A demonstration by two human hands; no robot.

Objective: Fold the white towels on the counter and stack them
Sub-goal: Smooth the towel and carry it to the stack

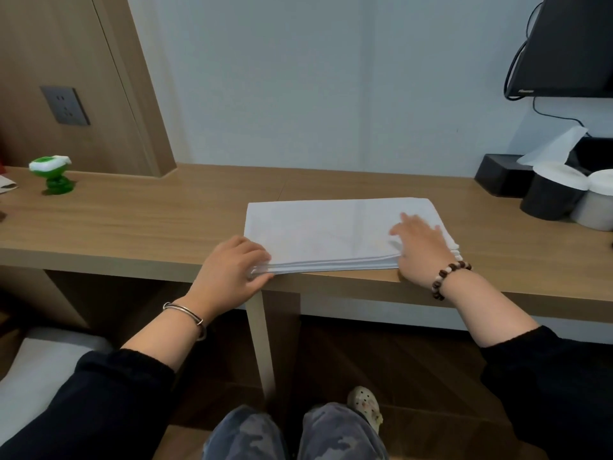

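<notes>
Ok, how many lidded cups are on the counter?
2, both far right on the counter: a black cup and, right of it, a pale cup. More may sit off-frame.

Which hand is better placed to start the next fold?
Left, probably: the left hand pinches the white towels at their near left corner, while the right hand lies flat on top, pinning the right end.

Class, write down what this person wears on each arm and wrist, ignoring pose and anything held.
The left sleeve and right sleeve are dark, near-black, ending partway up the forearms. The left wrist carries a thin silver metal bangle, the right a bracelet of round dark-brown and white beads. The left hand and right hand are gloveless.
</notes>
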